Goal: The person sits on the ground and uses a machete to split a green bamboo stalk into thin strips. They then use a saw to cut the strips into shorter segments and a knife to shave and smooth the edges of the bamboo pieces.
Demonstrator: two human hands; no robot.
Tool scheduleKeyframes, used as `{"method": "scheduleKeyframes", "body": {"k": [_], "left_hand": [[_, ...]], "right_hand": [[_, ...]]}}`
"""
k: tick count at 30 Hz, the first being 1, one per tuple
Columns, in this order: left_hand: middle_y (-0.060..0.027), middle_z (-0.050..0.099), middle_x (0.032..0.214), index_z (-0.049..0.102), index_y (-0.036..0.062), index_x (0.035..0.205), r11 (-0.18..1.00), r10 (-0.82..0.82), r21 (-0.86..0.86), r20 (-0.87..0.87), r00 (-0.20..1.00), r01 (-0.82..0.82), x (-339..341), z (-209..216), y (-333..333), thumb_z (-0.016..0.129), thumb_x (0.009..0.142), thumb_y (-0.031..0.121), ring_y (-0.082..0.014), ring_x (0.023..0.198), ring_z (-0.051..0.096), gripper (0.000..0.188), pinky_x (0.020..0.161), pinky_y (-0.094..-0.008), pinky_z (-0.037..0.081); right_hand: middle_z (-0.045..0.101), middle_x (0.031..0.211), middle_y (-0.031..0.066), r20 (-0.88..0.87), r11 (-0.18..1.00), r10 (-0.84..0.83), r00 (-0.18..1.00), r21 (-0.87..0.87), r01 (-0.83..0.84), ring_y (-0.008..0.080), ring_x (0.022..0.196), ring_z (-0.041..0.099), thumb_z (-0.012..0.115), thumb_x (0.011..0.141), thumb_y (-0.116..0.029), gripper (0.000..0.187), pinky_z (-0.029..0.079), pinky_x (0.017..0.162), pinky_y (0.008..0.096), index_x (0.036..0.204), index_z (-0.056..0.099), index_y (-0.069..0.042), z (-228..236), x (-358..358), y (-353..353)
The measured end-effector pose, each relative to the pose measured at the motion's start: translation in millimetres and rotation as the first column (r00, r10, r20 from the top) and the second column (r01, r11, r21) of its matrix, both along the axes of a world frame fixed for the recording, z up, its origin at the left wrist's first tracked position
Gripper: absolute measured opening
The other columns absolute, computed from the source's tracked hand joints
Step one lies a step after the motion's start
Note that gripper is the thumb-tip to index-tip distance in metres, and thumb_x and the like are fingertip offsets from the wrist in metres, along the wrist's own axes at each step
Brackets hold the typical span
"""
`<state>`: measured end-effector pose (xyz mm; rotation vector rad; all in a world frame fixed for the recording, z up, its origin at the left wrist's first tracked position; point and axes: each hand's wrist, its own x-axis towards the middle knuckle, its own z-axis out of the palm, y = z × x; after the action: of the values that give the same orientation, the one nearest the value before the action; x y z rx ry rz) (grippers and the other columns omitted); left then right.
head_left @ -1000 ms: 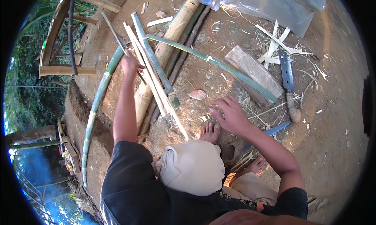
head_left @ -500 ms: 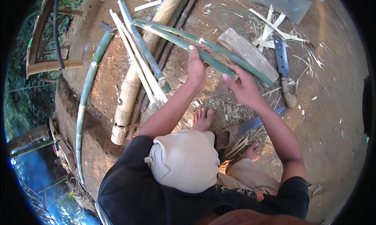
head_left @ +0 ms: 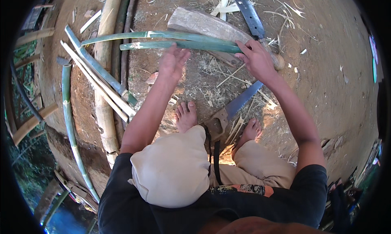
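Observation:
Two green split bamboo strips lie nearly side by side across the space ahead of me: a far strip (head_left: pixel 134 35) and a shorter-reaching near strip (head_left: pixel 195 46). At their right ends, where they come together, my right hand (head_left: pixel 258 62) is closed with thumb and fingers on the bamboo. My left hand (head_left: pixel 173 66) is open under the near strip, its fingers apart and the thumb tip at the strip's edge; I cannot tell whether it touches. Behind the strips rests a grey wooden block (head_left: pixel 189 20), partly covered by them.
A machete (head_left: pixel 249 17) lies beyond my right hand. A handsaw (head_left: pixel 240 100) lies between my feet. To the left are a thick bamboo pole (head_left: pixel 106 87), pale split strips (head_left: pixel 93 80), a green piece (head_left: pixel 99 75) and a long curved bamboo length (head_left: pixel 70 112). Shavings (head_left: pixel 225 6) litter the ground.
The held strips have swung from a slant to nearly level, their right ends now together in my right hand. My left hand has loosened from the near strip. The whole view has shifted.

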<state>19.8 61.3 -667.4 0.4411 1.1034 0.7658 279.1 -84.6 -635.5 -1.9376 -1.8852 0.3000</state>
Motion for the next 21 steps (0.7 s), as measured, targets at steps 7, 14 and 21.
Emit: {"method": "scheduleKeyframes", "body": {"k": [7, 14, 21], "left_hand": [[-0.0213, 0.045, 0.132, 0.038, 0.0015, 0.125, 0.967, 0.19, 0.195, -0.119, 0.975, -0.165, -2.1, 23.5, 5.5, 0.044, 0.105, 0.025, -0.0348, 0.119, 0.053, 0.031, 0.099, -0.0476, 0.053], [-0.0185, 0.053, 0.116, 0.041, 0.0026, 0.108, 0.91, 0.331, 0.305, -0.123, 0.936, -0.282, -1.1, 37.7, 24.4, 0.049, 0.104, 0.019, -0.0343, 0.108, 0.06, 0.019, 0.09, -0.0468, 0.059], [-0.0193, 0.056, 0.107, 0.037, -0.0006, 0.113, 0.905, 0.358, 0.296, -0.148, 0.922, -0.304, 1.6, 19.7, 41.9, 0.058, 0.099, 0.017, -0.0332, 0.1, 0.064, 0.031, 0.085, -0.046, 0.061]], "right_hand": [[0.052, 0.095, 0.011, 0.095, 0.997, -0.016, 0.995, 0.076, 0.009, 0.0306, 0.091, 0.053, 0.069, 0.088, -0.025, 0.049, 0.047, 0.078, 0.0415, 0.131, 0.058, -0.007, -23.2, 19.7, -16.2], [0.052, 0.096, 0.0112, 0.016, 0.999, 0.003, 1.0, 0.045, -0.004, 0.0299, 0.091, 0.053, 0.07, 0.087, -0.019, 0.046, 0.046, 0.081, 0.0415, 0.131, 0.06, -0.007, -10.7, 9.6, 7.3], [0.054, 0.112, 0.0138, -0.017, 0.996, 0.047, 0.999, 0.071, -0.046, 0.0318, 0.106, 0.054, 0.069, 0.089, -0.021, 0.042, 0.045, 0.093, 0.0417, 0.129, 0.063, -0.01, -12.2, 17.1, 8.9]]}}
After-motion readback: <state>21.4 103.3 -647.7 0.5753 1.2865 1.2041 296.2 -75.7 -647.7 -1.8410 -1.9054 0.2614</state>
